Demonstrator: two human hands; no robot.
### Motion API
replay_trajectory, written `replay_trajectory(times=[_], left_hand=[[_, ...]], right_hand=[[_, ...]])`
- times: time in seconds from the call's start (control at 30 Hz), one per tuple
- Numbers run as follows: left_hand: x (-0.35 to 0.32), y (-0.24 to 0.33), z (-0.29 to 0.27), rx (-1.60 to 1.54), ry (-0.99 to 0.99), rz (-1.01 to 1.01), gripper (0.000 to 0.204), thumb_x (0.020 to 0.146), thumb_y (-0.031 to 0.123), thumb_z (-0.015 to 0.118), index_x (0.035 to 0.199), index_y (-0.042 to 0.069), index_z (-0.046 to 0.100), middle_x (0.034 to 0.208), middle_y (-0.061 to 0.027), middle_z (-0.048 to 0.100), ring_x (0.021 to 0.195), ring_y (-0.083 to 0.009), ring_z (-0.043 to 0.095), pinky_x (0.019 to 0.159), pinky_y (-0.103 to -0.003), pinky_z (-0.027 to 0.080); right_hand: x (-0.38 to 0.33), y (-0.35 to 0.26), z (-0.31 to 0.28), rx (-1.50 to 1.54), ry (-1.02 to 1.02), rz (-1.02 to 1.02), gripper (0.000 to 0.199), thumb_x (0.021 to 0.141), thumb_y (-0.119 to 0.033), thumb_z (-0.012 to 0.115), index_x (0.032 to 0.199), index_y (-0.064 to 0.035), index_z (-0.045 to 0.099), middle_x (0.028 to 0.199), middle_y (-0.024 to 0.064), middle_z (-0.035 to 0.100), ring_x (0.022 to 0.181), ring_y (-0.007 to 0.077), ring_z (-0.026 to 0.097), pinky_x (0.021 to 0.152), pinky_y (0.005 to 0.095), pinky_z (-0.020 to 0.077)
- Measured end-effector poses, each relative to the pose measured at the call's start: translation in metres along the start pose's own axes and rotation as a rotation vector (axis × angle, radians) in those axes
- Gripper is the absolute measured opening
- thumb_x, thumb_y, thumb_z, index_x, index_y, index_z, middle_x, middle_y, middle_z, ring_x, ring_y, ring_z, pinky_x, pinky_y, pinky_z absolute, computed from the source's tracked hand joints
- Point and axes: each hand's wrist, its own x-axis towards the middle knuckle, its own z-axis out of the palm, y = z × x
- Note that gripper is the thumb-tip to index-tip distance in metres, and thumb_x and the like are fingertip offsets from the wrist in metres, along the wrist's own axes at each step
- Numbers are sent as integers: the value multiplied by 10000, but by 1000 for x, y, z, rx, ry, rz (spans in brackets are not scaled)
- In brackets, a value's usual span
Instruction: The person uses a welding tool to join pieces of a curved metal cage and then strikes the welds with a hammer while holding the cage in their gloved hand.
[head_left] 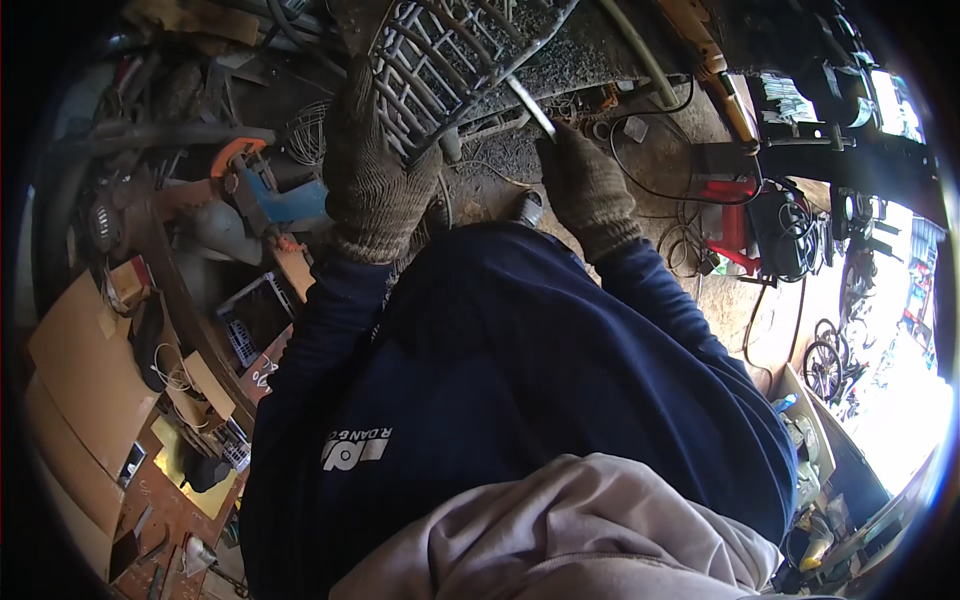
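Gloved, the left hand (372,170) grips the edge of a metal grille (450,50), fingers curled over its bars at the top of the frame. Right hand (585,185), also in a knitted work glove, closes around a thin metal rod (530,105) whose tip meets the grille's lower rim. The grille stands tilted on a gritty floor (500,170) just beyond the person's dark blue sleeves. To the left lies a blue and orange power tool (265,190) amid scrap and cardboard (85,360). At right, a red machine (725,190) sits among black cables (680,235), well apart from the hands.
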Motion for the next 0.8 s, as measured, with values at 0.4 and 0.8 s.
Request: replay_trajectory(times=[0.4,0.8], left_hand=[[-7,-11,4,218,-5,35,577,804,213,784,1269,-22,538,1171,-150,632,1032,-274,647,889,-360,539],[-11,-15,4,179,-45,-23,749,831,256,753,1422,-59,419,1353,-263,517,1207,-367,565,1019,-425,475]], right_hand=[[-8,-6,-5,117,48,20,347,998,-314,548,1232,-65,608,987,207,690,930,396,675,782,472,538],[1,3,-5,22,46,-29,317,993,-298,564,1223,-82,597,939,197,690,873,394,680,721,487,531]])
